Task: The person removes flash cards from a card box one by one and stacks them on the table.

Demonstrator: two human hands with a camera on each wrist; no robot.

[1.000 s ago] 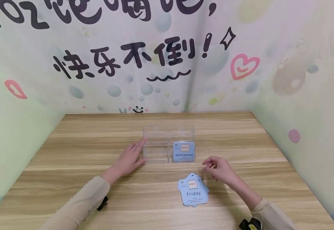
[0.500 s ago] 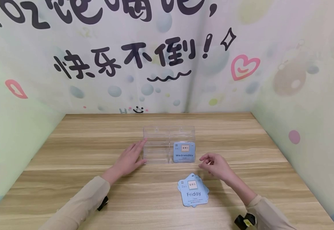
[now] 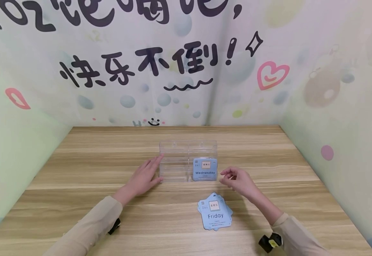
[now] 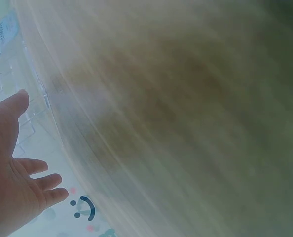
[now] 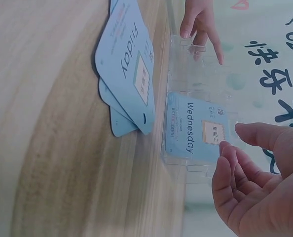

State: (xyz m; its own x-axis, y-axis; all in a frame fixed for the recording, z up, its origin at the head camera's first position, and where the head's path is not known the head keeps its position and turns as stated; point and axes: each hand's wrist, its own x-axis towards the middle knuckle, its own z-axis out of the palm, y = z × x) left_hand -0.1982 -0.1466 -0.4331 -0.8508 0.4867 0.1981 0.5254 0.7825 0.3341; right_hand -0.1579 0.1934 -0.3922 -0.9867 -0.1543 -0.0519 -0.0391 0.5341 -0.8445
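A clear plastic card rack [image 3: 174, 167] with compartments in two columns stands on the table. In its lower right compartment sits a blue card [image 3: 205, 170] printed "Wednesday". My left hand [image 3: 142, 177] rests against the rack's left side, fingers extended. Just right of the rack, my right hand [image 3: 241, 183] hovers with loosely curled fingers. The right wrist view shows the thumb apart from the fingertips and nothing held in that hand [image 5: 265, 180]. In front of the rack lies a fanned stack of blue cards, topped by the "Friday" card [image 3: 216, 215].
The wood-grain table [image 3: 109, 138] ends at a printed white backdrop [image 3: 109, 103] with dark lettering. Pale walls [image 3: 333, 128] flank it on both sides. Black wrist devices [image 3: 270, 243] hang below both sleeves.
My right hand has shifted left and slightly forward, closer to the rack. The left hand, the rack and the cards stay in place.
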